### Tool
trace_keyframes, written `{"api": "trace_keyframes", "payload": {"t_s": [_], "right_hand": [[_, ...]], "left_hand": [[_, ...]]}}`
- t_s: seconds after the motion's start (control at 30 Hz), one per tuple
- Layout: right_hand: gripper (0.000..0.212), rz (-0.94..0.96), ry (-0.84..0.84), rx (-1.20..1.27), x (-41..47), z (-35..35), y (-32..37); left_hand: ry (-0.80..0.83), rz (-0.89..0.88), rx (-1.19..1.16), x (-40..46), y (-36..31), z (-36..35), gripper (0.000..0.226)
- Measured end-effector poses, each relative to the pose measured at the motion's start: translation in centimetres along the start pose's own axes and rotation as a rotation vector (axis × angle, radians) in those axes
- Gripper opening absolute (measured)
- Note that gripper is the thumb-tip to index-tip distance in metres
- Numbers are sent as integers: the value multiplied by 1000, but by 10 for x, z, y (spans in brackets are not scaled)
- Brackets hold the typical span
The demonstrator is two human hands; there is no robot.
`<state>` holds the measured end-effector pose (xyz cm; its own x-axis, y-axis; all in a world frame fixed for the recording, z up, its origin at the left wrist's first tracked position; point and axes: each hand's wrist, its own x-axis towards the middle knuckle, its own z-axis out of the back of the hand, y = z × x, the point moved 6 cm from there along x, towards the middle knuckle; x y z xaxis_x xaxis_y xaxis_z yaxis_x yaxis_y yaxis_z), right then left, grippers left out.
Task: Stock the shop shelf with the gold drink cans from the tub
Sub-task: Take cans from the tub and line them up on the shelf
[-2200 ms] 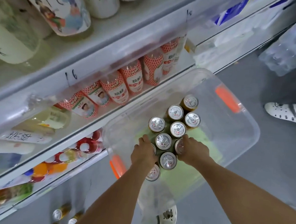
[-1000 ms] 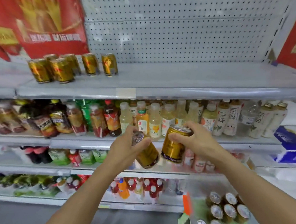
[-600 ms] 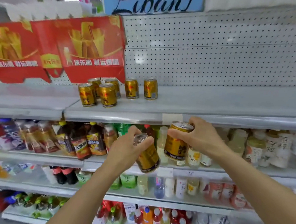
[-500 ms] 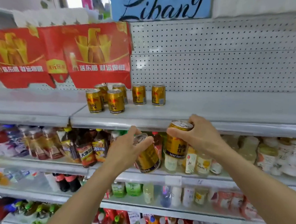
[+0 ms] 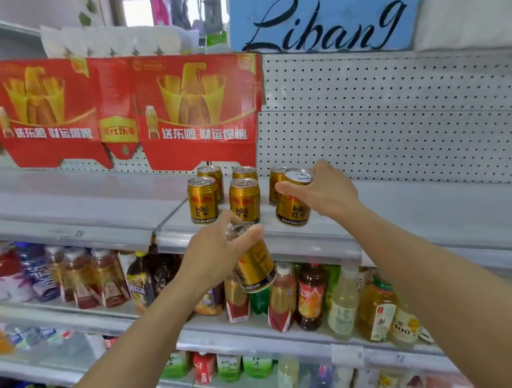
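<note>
Right hand grips a gold can by its top rim, upright, base on the top shelf just right of 5 cans already standing there. Left hand is wrapped around a 2nd can, tilted, held below the shelf edge in front of the bottles.
</note>
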<state>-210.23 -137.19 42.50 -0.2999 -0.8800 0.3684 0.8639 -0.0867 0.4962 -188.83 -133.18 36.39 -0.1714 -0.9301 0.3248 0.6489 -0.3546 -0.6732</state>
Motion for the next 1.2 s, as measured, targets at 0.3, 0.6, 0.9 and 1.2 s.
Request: {"api": "trace_keyframes", "payload": {"t_s": [0.3, 0.6, 0.9, 1.2], "right_hand": [[76, -38, 27, -101, 13, -27, 2], [102, -84, 111, -124, 16, -38, -4], [68, 260, 325, 123, -53, -3, 10], [84, 251, 134, 65, -75, -29, -20]], "left_hand": [[0, 19, -41, 16, 14, 1, 42], [2, 23, -51, 25, 9, -4, 41], [-26, -9, -19, 31, -14, -16, 43], [-13, 7, -136, 36, -55, -54, 54]]}}
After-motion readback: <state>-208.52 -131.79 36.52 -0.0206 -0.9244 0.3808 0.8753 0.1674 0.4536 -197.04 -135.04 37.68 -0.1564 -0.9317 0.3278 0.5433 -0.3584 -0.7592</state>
